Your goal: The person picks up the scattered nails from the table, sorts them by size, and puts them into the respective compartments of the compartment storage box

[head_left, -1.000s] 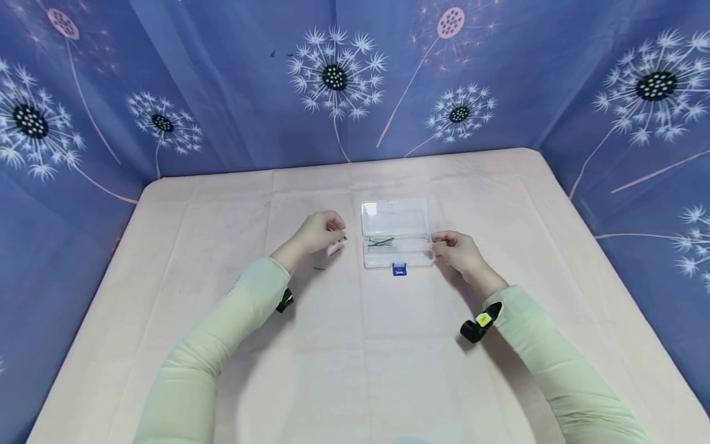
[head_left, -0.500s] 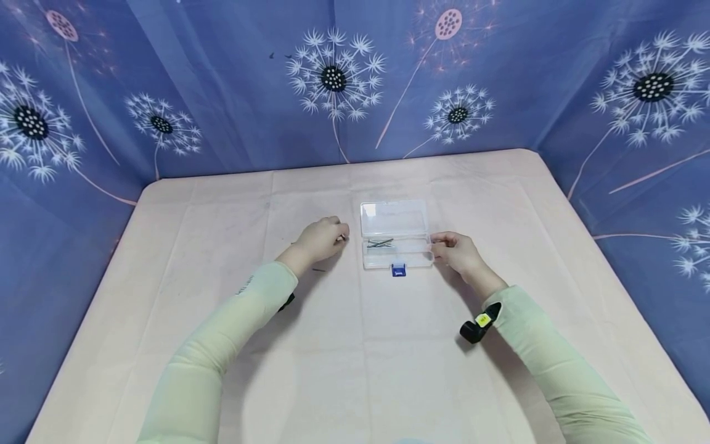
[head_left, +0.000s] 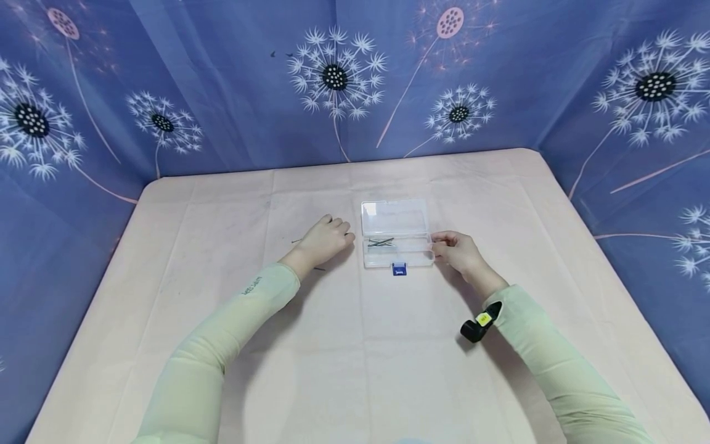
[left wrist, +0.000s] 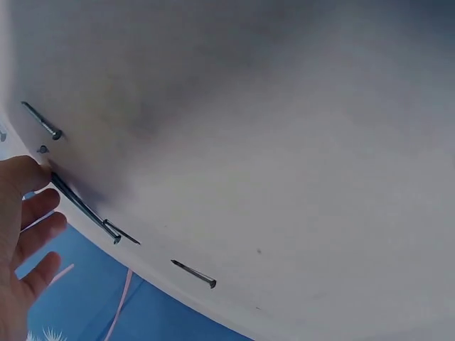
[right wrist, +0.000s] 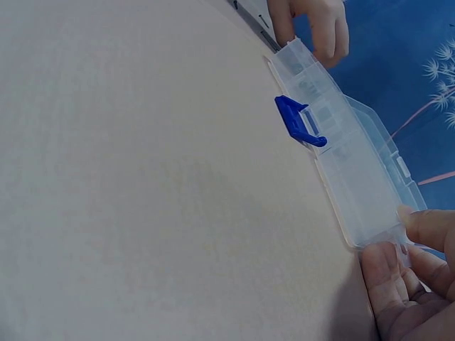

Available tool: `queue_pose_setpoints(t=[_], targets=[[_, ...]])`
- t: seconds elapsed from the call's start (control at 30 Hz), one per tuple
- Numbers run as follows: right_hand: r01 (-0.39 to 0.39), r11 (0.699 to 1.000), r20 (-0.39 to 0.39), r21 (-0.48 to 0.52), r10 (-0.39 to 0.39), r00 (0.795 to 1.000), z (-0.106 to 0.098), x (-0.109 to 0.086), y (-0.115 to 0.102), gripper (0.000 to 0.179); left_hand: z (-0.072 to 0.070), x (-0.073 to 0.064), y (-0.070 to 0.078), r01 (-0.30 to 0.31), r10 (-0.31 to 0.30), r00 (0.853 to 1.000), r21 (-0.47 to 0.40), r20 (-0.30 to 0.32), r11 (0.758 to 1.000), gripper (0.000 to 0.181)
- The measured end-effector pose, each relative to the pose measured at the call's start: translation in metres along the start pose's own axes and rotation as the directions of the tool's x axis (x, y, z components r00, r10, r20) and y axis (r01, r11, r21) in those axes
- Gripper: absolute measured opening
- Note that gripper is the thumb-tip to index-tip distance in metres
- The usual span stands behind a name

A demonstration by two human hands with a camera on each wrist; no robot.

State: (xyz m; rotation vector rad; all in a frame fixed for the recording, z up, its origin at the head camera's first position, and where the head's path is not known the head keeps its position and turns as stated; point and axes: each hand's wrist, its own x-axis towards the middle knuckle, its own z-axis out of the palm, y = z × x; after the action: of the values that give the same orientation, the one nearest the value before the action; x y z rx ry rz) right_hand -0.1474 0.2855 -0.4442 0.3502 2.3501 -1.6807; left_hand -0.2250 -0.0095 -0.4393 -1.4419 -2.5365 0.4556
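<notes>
In the head view my left hand (head_left: 325, 239) reaches low over the table, just left of the clear plastic box (head_left: 398, 259). In the left wrist view the thumb tip is right at the end of a long dark nail (left wrist: 85, 207), and the other fingers are spread apart and bent. More nails lie about, such as one nail (left wrist: 193, 273) off to the side and another nail (left wrist: 43, 121) past the thumb. My right hand (head_left: 457, 250) pinches the box's right end between thumb and fingers. The box's lid stands open, and several nails (head_left: 380, 242) lie in its left part.
A blue latch (head_left: 399, 269) hangs from the box's front edge. Pale pink cloth (head_left: 360, 357) covers the table. A blue curtain with dandelion prints (head_left: 233, 92) closes off the back and sides.
My left hand has turned palm-down and shifted slightly right, its fingers less curled than half a second ago. The right hand and the box have stayed in place.
</notes>
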Motion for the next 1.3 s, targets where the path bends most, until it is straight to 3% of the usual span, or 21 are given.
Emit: queue_pose_setpoints(t=[0.3,0.57,0.83,0.97,1.07,1.2,1.3], targets=[[0.001,1.000,-0.005,-0.005,-0.001,1.000,0.001,0.002,0.001,0.040,0.001,0.000,0.001,-0.072,0.074,0.997,0.052,-0.032,0.996,0.015],[0.014,1.000,0.000,-0.004,-0.014,1.000,0.002,0.003,0.001,0.040,-0.001,0.001,0.000,-0.076,0.078,0.997,0.108,-0.014,0.991,0.014],[0.021,1.000,-0.003,-0.009,-0.021,1.000,0.001,0.003,0.003,0.040,-0.010,-0.001,-0.006,0.017,-0.014,0.998,0.060,-0.055,0.998,0.013],[0.012,1.000,-0.014,-0.011,-0.013,1.000,0.001,0.004,0.003,0.039,-0.013,-0.003,-0.010,0.109,-0.115,0.988,-0.065,-0.099,0.992,0.014],[0.010,1.000,-0.013,-0.010,-0.010,1.000,0.001,0.003,0.003,0.040,-0.013,-0.005,-0.012,0.195,-0.228,0.965,-0.226,-0.128,0.954,0.013],[0.006,1.000,-0.010,-0.008,-0.006,1.000,0.001,0.002,0.003,0.040,-0.013,-0.009,-0.013,0.264,-0.348,0.928,-0.426,-0.131,0.865,0.004],[0.000,1.000,-0.015,-0.009,0.000,1.000,0.001,0.002,0.004,0.040,-0.013,-0.012,-0.014,0.300,-0.410,0.907,-0.538,-0.094,0.788,0.005]])
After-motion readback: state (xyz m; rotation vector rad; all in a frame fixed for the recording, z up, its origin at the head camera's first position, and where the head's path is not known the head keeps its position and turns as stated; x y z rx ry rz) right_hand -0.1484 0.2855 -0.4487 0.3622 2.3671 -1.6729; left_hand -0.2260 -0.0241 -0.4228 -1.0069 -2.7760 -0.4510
